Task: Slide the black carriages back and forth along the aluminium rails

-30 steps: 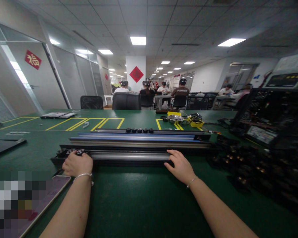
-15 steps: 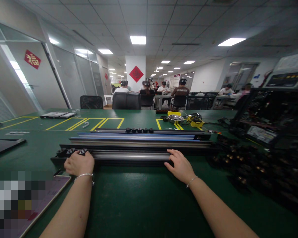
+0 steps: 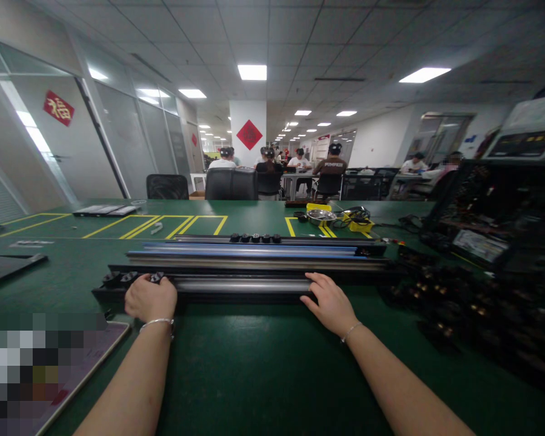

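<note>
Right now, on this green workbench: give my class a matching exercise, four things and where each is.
Things:
1. left hand
2. right hand
3. red diamond-shaped sign
4. shiny round metal bowl

Places:
A. beyond every rail, by a yellow line
B. left end of the nearest long black rail
C. on the white square pillar
D. right of that nearest rail's middle

Pairs: 1-B, 2-D, 3-C, 4-A.

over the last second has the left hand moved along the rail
Yes: the left hand has slid rightward along the rail, away from the black knobs at its left end.
</note>
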Tool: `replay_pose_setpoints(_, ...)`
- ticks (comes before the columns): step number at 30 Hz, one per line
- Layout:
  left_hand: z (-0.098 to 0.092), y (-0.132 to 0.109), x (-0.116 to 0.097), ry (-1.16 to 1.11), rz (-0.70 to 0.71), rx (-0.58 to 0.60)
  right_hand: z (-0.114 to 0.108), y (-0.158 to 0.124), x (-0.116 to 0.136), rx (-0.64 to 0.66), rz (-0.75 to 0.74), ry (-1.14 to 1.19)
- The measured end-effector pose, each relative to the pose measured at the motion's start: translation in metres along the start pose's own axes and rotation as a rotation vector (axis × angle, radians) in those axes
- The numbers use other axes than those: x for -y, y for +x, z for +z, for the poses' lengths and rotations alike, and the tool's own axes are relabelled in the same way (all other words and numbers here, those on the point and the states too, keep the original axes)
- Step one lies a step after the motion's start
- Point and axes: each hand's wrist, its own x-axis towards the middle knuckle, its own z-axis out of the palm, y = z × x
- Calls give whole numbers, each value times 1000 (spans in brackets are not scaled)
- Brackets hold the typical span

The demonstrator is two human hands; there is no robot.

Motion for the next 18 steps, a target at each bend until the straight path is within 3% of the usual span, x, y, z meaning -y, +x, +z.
replay_pose_setpoints(5, 2, -4, -4, 39, -23, -93, 1, 0, -1, -13, 2, 0)
replay_pose_setpoints(18, 5, -8, -4, 65, 28, -49, 0, 1, 0, -10, -1, -17)
